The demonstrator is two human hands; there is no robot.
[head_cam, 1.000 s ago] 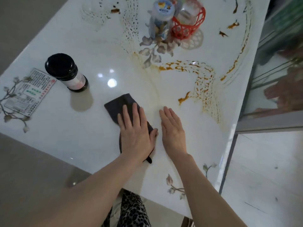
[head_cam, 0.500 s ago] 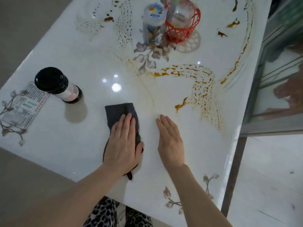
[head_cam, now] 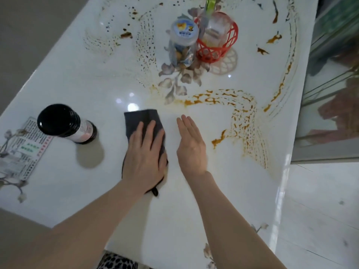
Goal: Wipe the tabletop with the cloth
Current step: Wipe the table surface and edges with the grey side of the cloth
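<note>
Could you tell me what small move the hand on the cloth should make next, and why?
Probably slide the cloth forward and to the right, toward the orange-brown smears. The left hand presses flat on the cloth over a patch of tabletop that already looks clean, while the streaks lie just beyond the right hand, which rests open beside it.

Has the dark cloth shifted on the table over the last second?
Yes. The cloth, under the left hand, has slid left, away from the right hand and nearer the black-lidded jar.
</note>
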